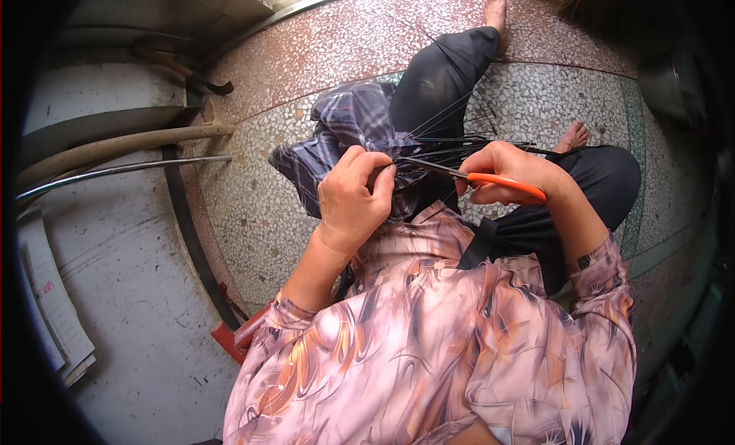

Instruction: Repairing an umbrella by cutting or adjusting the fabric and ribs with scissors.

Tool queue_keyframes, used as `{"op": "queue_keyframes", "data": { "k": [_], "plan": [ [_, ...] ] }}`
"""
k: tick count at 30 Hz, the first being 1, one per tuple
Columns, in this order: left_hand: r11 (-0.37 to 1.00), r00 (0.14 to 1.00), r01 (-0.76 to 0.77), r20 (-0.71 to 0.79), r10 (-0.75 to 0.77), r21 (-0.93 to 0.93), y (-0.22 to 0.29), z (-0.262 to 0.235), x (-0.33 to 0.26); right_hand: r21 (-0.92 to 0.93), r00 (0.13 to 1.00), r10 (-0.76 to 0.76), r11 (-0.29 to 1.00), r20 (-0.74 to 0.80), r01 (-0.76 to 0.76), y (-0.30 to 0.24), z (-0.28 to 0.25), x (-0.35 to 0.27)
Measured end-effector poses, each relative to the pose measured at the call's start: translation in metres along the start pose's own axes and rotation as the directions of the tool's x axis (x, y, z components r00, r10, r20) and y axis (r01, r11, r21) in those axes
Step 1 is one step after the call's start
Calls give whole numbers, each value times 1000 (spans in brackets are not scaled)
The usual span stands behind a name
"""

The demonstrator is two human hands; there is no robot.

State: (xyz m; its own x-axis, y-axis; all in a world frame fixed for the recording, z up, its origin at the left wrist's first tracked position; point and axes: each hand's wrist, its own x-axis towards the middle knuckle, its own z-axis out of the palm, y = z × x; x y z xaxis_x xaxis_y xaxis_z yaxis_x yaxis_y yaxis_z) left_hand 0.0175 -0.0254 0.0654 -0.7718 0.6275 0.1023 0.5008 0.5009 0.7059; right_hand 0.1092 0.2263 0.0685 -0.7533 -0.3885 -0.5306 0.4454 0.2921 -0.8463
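Observation:
Orange-handled scissors (505, 184) sit in my right hand (509, 169), the fingers in the loops. Their blades point left, and the tips reach close to the fingertips of my left hand (358, 186). That hand is closed in a pinch, apparently on a thin black strand near the blade tips; the strand itself is mostly hidden by the fingers. A loose bundle of thin black strands (482, 148) lies across my lap just beyond the scissors, with single strands sticking out toward the far side. Beneath the left hand, a dark plaid cloth (354, 112) drapes over my leg.
Speckled stone floor (253, 150) spreads around my bare feet. At the left are a white surface (145, 307) with papers (57, 292), a wooden pole (115, 148) and a metal rod (122, 173). A metal pot (674, 89) stands at the far right.

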Motion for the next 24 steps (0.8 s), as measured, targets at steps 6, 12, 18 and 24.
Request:
{"op": "queue_keyframes", "data": {
  "k": [6,12,18,24],
  "plan": [
    [1000,1000,-24,-8,24,7,-1,0,-2,-18,1000,3,1000,27,-3,-1,-2,3],
    [999,999,-34,-32,35,27,-2,0,-4,-36,999,-13,999,30,14,-2,-1,5],
    [998,998,-51,-43,52,34,-3,0,-4,-50,1000,1,999,30,0,0,-2,7],
    [993,991,-109,-74,113,54,-2,-1,-4,106,999,-27,994,47,21,-6,-1,4]
  ]
}}
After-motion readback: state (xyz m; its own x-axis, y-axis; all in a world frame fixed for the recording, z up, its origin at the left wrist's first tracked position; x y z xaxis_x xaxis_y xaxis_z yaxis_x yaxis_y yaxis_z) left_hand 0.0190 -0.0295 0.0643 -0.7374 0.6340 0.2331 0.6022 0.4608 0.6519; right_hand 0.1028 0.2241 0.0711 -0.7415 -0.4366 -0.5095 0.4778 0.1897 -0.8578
